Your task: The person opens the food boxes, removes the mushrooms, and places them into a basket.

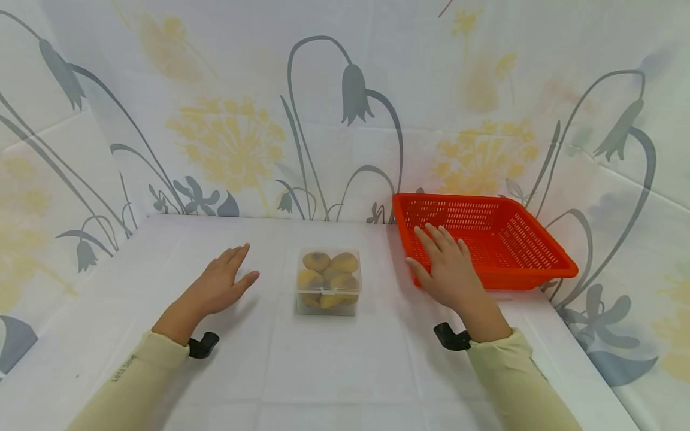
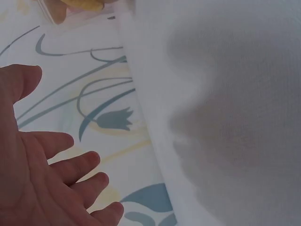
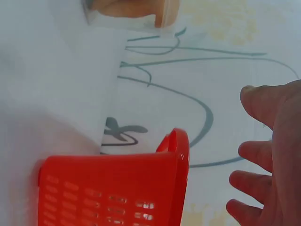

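A clear lidded plastic box (image 1: 328, 310) stands in the middle of the table, with several round yellow-brown items (image 1: 344, 262) inside; their exact kind is not plain. To its left my left hand (image 1: 218, 284) hovers over the table, fingers extended, holding nothing. My right hand (image 1: 448, 269) is raised at the left side of a red perforated plastic basket (image 1: 490, 278), fingers spread and nothing in them. In the right wrist view a gap shows between that hand (image 3: 263, 155) and the basket rim (image 3: 181, 160). The left wrist view shows the left palm (image 2: 42, 183) facing the camera.
A white cloth covers the table (image 1: 334, 371). Behind it hangs a curtain (image 1: 242, 72) printed with grey and yellow flowers. The basket sits at the table's back right, close to the curtain. Black straps with mounts (image 1: 203, 345) are on both wrists.
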### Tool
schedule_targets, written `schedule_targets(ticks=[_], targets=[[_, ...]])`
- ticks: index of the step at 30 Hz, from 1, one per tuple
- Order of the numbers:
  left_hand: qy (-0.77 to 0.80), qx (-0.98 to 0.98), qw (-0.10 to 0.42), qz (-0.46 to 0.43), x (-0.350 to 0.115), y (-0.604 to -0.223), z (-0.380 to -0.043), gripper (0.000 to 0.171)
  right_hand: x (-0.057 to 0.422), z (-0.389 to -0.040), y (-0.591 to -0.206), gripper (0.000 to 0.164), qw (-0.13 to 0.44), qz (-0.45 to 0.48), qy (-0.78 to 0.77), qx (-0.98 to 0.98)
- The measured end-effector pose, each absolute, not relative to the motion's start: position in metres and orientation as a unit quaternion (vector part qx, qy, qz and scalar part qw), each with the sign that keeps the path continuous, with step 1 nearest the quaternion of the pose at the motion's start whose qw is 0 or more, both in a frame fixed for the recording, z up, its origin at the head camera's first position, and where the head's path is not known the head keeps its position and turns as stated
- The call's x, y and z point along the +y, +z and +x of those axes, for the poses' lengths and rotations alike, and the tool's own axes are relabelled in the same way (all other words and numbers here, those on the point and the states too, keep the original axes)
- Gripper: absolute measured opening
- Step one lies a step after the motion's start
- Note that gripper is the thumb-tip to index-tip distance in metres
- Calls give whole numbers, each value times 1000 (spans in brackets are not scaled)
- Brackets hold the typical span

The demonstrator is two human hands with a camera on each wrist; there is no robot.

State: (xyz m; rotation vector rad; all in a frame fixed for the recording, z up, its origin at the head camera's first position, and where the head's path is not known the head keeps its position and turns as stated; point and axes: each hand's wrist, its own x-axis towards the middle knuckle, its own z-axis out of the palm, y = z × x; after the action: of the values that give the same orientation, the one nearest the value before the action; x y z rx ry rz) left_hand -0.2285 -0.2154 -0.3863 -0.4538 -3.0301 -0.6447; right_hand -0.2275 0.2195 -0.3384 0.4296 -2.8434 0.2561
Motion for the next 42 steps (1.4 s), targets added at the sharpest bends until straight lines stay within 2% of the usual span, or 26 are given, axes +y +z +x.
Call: schedule_targets(ticks=[8, 21, 27, 42], targets=[[-253, -955, -21, -150, -200, -389, -227, 77, 207, -227, -337, 69, 130, 166, 94, -973], [-329, -928, -95, -148, -186, -393, -229, 77, 187, -228, -345, 68, 132, 204, 109, -964], [-325, -923, -129, -159, -181, -398, -232, 83, 177, -227, -349, 66, 132, 217, 111, -961], [-346, -910, -140, -183, -166, -403, -234, 97, 154, -222, -357, 62, 134, 260, 100, -951]])
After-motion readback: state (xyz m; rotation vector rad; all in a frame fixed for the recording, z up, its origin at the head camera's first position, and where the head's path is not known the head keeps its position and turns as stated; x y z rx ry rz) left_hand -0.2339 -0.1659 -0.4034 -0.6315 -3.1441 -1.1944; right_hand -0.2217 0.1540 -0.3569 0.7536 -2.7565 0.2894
